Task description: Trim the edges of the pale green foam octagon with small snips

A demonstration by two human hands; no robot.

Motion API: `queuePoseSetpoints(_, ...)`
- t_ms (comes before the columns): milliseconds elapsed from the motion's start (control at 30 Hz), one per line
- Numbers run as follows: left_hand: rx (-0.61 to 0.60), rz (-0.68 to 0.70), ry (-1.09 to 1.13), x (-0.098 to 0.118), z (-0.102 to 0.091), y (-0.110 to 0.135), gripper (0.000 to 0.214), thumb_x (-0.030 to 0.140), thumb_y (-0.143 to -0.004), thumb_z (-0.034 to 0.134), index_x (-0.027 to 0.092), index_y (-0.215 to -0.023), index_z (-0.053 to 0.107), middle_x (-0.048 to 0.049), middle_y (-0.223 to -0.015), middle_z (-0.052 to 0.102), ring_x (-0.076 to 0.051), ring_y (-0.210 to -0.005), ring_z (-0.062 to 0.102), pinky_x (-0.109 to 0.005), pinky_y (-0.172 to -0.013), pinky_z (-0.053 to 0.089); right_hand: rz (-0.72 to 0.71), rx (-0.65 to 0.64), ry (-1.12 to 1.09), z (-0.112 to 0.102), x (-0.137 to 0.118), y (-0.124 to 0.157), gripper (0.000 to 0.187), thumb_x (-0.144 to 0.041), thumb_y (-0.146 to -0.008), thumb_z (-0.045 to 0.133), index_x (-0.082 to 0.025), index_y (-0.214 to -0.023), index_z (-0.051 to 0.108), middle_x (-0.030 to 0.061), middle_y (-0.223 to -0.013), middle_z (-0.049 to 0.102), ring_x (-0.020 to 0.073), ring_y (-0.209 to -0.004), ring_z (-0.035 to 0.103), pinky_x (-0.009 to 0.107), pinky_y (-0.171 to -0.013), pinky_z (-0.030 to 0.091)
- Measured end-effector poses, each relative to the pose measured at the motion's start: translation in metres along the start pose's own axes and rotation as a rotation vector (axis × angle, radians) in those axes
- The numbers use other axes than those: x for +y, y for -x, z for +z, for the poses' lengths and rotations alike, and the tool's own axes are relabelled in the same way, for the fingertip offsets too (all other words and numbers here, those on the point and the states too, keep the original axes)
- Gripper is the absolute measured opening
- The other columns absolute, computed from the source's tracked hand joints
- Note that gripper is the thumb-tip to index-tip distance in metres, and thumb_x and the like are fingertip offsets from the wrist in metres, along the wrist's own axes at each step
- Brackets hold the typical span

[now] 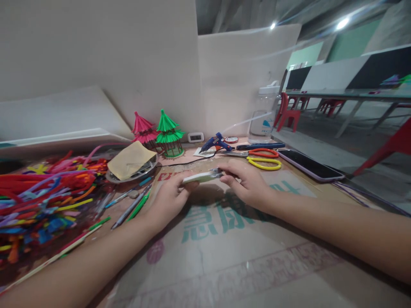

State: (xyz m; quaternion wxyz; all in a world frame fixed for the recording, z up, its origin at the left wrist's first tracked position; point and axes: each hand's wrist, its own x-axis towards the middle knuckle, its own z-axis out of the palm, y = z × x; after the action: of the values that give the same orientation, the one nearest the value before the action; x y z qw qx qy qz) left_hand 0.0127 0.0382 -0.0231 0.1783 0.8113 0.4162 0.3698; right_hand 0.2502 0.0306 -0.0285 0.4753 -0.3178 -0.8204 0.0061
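Note:
Above the cardboard sheet [224,261], my left hand [173,196] is closed on the left end of a pale flat piece [199,177], white-green and seen nearly edge-on. Its right end has a small dark grey part that is too blurred to name. There the fingers of my right hand [245,182] close in a pinch at the tip. Behind my hands lie a blue glue gun [215,143] and scissors with orange handles [263,152] and yellow handles [263,164]. A green tiered-roof model [168,132] and a pink one [143,128] stand at the back.
Colourful pipe cleaners [48,201] are heaped at the left. Beside them sits a metal dish [149,167] with a yellowish sheet [131,160] on top. Pens [131,207] lie near my left forearm. A phone [310,164] and a water bottle [261,115] are at the right.

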Motion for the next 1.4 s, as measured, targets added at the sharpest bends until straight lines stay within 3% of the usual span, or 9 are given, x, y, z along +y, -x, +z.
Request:
queuePoseSetpoints(167, 0.012, 0.074, -0.056, -0.005, 0.000, 0.001, 0.025, 0.027, -0.090, 0.053, 0.019, -0.108, 0.068, -0.0077, -0.108, 0.072, -0.023, -0.102, 0.066, -0.037, -0.092, 0.051, -0.039, -0.067, 0.042, -0.002, -0.001, -0.001, 0.024, -0.030, -0.098, 0.049, -0.016, -0.108, 0.065, 0.0073, -0.088, 0.068, 0.0198, -0.081, 0.061, 0.033, -0.074, 0.048)
queuePoseSetpoints(500, 0.009, 0.073, -0.079, -0.004, -0.001, 0.002, 0.024, 0.025, -0.089, 0.053, 0.019, -0.107, 0.068, -0.0075, -0.107, 0.073, -0.023, -0.100, 0.067, -0.035, -0.089, 0.051, -0.039, -0.103, 0.018, -0.001, 0.000, -0.001, 0.025, -0.031, -0.096, 0.052, -0.015, -0.104, 0.068, 0.0079, -0.085, 0.070, 0.0199, -0.079, 0.061, 0.032, -0.072, 0.047)
queuePoseSetpoints(600, -0.023, 0.043, -0.062, 0.000, -0.001, 0.002, 0.023, 0.026, -0.090, 0.052, 0.020, -0.106, 0.067, -0.0058, -0.101, 0.073, -0.022, -0.094, 0.067, -0.032, -0.083, 0.052, 0.038, -0.084, -0.045, 0.002, 0.000, -0.001, 0.025, -0.031, -0.096, 0.050, -0.017, -0.100, 0.070, 0.0060, -0.082, 0.070, 0.0194, -0.077, 0.062, 0.032, -0.070, 0.048)
queuePoseSetpoints(733, 0.016, -0.089, 0.029, 0.005, 0.000, -0.001, 0.025, 0.035, -0.089, 0.054, 0.017, -0.103, 0.065, -0.0058, -0.096, 0.071, -0.022, -0.088, 0.065, -0.032, -0.076, 0.052, 0.280, 0.041, -0.200, 0.005, 0.005, -0.004, 0.024, -0.034, -0.095, 0.049, -0.021, -0.098, 0.070, 0.0047, -0.094, 0.071, 0.0195, -0.088, 0.064, 0.032, -0.079, 0.049)
queuePoseSetpoints(800, 0.052, -0.208, 0.183, 0.004, 0.001, -0.004, 0.036, 0.044, -0.088, 0.055, 0.015, -0.108, 0.062, -0.0060, -0.093, 0.070, -0.021, -0.078, 0.066, -0.031, -0.069, 0.054, 0.419, 0.086, -0.262, 0.006, 0.011, -0.006, 0.027, -0.038, -0.094, 0.050, -0.020, -0.099, 0.068, 0.0041, -0.093, 0.070, 0.0193, -0.088, 0.063, 0.032, -0.078, 0.048)
queuePoseSetpoints(933, 0.011, -0.443, 0.560, -0.001, 0.001, -0.008, 0.049, 0.054, -0.088, 0.053, 0.015, -0.117, 0.057, -0.0034, -0.077, 0.068, -0.017, -0.056, 0.062, -0.030, -0.051, 0.055, 0.602, 0.084, -0.375, 0.007, 0.022, -0.010, 0.040, -0.051, -0.092, 0.047, -0.017, -0.096, 0.067, 0.0036, -0.081, 0.065, 0.0188, -0.080, 0.060, 0.031, -0.070, 0.048)
queuePoseSetpoints(1067, 0.006, -0.489, 0.666, -0.004, 0.001, -0.009, 0.045, 0.053, -0.089, 0.054, 0.018, -0.117, 0.058, -0.0038, -0.080, 0.069, -0.016, -0.057, 0.063, -0.030, -0.052, 0.057, 0.610, 0.024, -0.373, 0.008, 0.021, -0.011, 0.036, -0.049, -0.088, 0.053, -0.017, -0.098, 0.066, 0.0040, -0.085, 0.066, 0.0186, -0.079, 0.059, 0.031, -0.070, 0.047)
queuePoseSetpoints(1233, -0.091, -0.458, 0.523, 0.006, -0.001, -0.008, 0.043, 0.051, -0.083, 0.061, 0.014, -0.104, 0.059, -0.0022, -0.071, 0.067, -0.016, -0.055, 0.063, -0.023, -0.045, 0.047, 0.540, -0.082, -0.352, 0.013, 0.013, -0.009, 0.032, -0.039, -0.085, 0.058, -0.016, -0.106, 0.066, 0.0069, -0.098, 0.069, 0.0202, -0.085, 0.061, 0.034, -0.078, 0.047)
queuePoseSetpoints(1400, -0.159, -0.387, 0.387, 0.017, -0.005, -0.011, 0.046, 0.046, -0.076, 0.069, 0.012, -0.106, 0.062, -0.0011, -0.072, 0.066, -0.012, -0.049, 0.055, -0.021, -0.041, 0.042, 0.574, -0.119, -0.371, 0.012, 0.009, -0.009, 0.023, -0.038, -0.083, 0.057, -0.016, -0.086, 0.064, 0.0005, -0.073, 0.062, 0.0153, -0.065, 0.055, 0.028, -0.061, 0.043)
